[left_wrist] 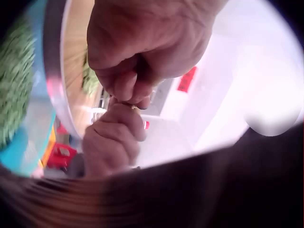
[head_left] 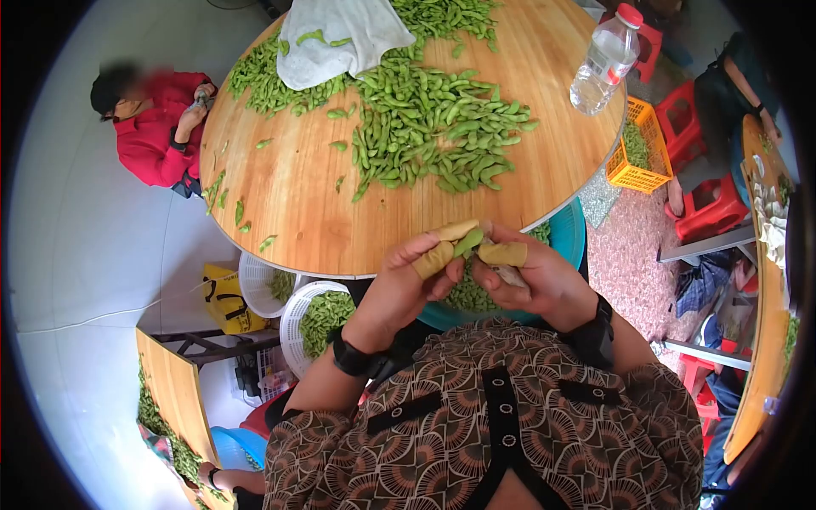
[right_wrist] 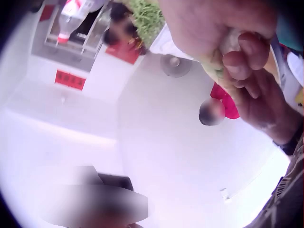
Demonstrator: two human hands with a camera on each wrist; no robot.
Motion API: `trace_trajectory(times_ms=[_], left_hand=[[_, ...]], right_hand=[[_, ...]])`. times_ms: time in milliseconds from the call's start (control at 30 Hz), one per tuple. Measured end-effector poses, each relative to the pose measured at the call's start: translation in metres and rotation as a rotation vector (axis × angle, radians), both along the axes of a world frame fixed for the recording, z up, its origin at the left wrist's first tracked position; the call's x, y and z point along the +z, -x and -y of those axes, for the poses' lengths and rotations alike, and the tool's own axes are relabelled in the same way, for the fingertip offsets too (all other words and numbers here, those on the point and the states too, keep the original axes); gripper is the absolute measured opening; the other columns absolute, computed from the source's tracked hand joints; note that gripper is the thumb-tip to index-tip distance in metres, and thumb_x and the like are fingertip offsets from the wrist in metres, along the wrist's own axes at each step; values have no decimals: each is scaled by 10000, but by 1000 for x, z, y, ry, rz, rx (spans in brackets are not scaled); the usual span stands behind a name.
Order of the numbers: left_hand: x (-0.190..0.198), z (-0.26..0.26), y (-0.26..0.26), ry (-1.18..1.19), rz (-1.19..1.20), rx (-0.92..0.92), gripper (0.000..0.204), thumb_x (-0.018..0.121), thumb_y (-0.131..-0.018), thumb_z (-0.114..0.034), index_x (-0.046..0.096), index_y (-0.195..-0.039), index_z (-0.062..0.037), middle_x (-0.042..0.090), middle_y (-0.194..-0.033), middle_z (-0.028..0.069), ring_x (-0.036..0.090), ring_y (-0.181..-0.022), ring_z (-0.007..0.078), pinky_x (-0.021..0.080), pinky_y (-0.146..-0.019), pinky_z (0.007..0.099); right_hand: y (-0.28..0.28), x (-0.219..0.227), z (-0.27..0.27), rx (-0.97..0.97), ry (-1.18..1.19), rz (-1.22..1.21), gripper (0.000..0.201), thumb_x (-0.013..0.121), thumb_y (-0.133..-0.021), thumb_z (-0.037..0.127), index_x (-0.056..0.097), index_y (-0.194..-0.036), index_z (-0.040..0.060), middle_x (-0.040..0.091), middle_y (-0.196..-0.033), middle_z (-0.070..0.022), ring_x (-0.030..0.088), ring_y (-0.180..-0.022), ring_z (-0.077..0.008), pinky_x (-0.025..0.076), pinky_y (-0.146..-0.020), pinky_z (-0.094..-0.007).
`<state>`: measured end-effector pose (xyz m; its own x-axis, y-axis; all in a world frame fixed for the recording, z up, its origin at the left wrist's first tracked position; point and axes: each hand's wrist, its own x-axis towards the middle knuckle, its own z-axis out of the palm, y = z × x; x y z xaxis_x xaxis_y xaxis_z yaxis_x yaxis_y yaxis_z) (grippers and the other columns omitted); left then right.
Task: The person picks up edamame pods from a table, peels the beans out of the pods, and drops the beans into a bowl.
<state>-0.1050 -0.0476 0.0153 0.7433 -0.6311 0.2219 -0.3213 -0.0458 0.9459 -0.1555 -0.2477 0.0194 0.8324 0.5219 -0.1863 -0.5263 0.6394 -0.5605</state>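
In the head view, both hands meet over the near edge of the round table. My left hand pinches a green edamame pod between thumb and forefinger, which wear yellowish finger covers. Right at the pod's other end are the fingertips of my right hand, its thumb covered the same way. A small whitish thing shows within the right hand's curled fingers; I cannot tell what it is. From the left wrist, the left hand hides most of the pod. More pods lie heaped on the table.
A grey-white cloth lies over the heap. The water bottle stands near the right edge of the wooden table. Below are a teal basin, white baskets and a yellow crate. A person in red sits at left.
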Motion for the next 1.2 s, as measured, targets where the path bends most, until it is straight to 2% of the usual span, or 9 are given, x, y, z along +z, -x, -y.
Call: trace_trajectory(times_ms=[133, 200, 300, 367, 433, 467, 600, 767, 1200], left_hand=[[-13, -5, -7, 325, -855, -160, 329, 593, -916, -19, 584, -1244, -41, 647, -865, 23, 609, -702, 118, 498, -606, 278], [-13, 3, 1, -50, 106, 183, 239, 615, -905, -26, 611, -1144, -27, 651, -883, 35, 625, -738, 120, 496, -616, 269], [-5, 5, 2, -255, 671, 259, 169, 621, -896, -4, 615, -1063, -29, 656, -915, 45, 639, -774, 117, 494, -623, 270], [-7, 5, 2, -217, 629, 254, 114, 578, -940, -51, 598, -1048, -25, 622, -877, 19, 589, -707, 86, 456, -585, 241], [-14, 3, 4, 91, -389, 155, 127, 525, -982, -119, 576, -1041, -20, 559, -825, -8, 503, -635, 60, 404, -550, 214], [-14, 4, 4, 177, -413, 111, 170, 473, -1008, -161, 559, -1040, -18, 489, -769, -37, 418, -602, 37, 348, -530, 188], [-13, 6, 6, -36, 3, 213, 130, 494, -987, -113, 567, -1030, -15, 542, -759, 9, 492, -616, 92, 406, -557, 225], [-3, 9, 11, -173, 369, 278, 116, 528, -931, -49, 557, -1035, -5, 627, -915, 184, 620, -790, 371, 497, -678, 374], [-3, 1, 13, -72, 233, -11, 132, 510, -942, -62, 587, -1023, 10, 631, -859, 118, 616, -738, 230, 477, -672, 297]], right_hand=[[-1, -9, -4, -37, -21, -52, 230, 495, -974, 205, 499, -1153, 60, 577, -731, -40, 440, -391, -89, 278, -324, -184], [-1, -10, -3, -63, 38, -48, 230, 494, -974, 208, 498, -1150, 60, 581, -733, -44, 452, -399, -90, 280, -325, -186], [-1, -8, -6, -85, 107, -58, 225, 492, -976, 209, 501, -1144, 60, 589, -735, -53, 478, -415, -97, 299, -329, -203], [0, -5, -9, -140, 260, -50, 210, 489, -982, 203, 502, -1130, 55, 590, -728, -52, 489, -431, -95, 338, -358, -217], [3, -2, -14, -163, 432, 39, 198, 487, -983, 189, 501, -1131, 58, 587, -723, -46, 495, -439, -96, 355, -376, -221], [3, -1, -14, -186, 603, 129, 186, 485, -984, 175, 499, -1131, 61, 584, -719, -39, 502, -447, -96, 372, -394, -225], [5, 7, -9, -118, 745, 190, 179, 526, -961, 149, 518, -1114, 57, 582, -712, -28, 487, -455, -89, 374, -422, -227], [4, -3, -14, -596, 1023, 478, 183, 670, -861, 112, 586, -1000, 27, 572, -704, -15, 501, -542, -50, 413, -495, -228], [1, -3, 4, -87, 527, 92, 152, 610, -891, 110, 559, -1003, 21, 632, -680, -66, 519, -479, -75, 351, -405, -215]])
